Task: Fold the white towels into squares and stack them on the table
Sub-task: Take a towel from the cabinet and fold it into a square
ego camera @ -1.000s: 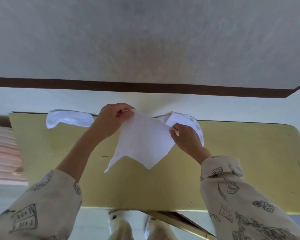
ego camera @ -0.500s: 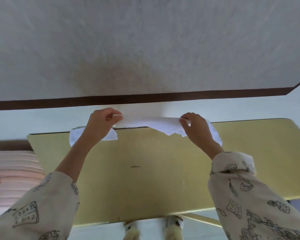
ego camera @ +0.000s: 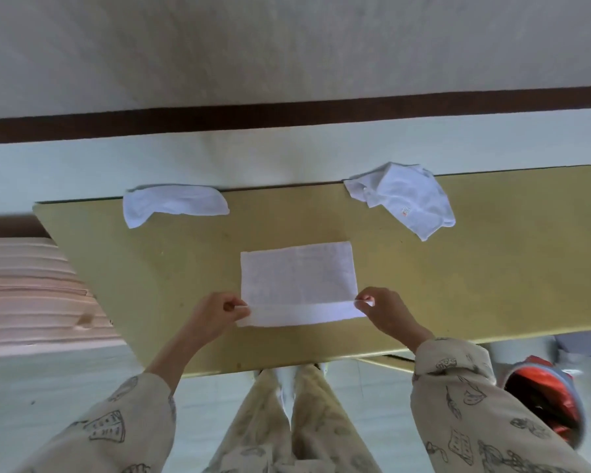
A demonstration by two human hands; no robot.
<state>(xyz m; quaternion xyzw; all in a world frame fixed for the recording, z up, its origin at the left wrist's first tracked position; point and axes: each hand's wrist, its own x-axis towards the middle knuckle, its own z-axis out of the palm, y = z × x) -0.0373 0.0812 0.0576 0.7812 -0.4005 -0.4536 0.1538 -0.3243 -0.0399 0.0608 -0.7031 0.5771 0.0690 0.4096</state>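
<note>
A white towel (ego camera: 299,276) lies flat as a rectangle in the middle of the yellow table (ego camera: 475,285), its near edge turned up a little. My left hand (ego camera: 217,315) pinches the near left corner, and my right hand (ego camera: 388,310) pinches the near right corner. Two more white towels lie crumpled along the far edge: a rolled one (ego camera: 174,203) at the left and a rumpled one (ego camera: 405,196) with a small label at the right.
A pale wall with a dark brown band (ego camera: 287,114) runs behind the table. Pink slatted furniture (ego camera: 31,288) stands at the left. A red and blue object (ego camera: 546,397) sits on the floor at the lower right. My legs stand against the table's near edge.
The towel was held up in the air by both hands over the far edge. Now it is laid flat on the table, with both hands drawn back to its near corners.
</note>
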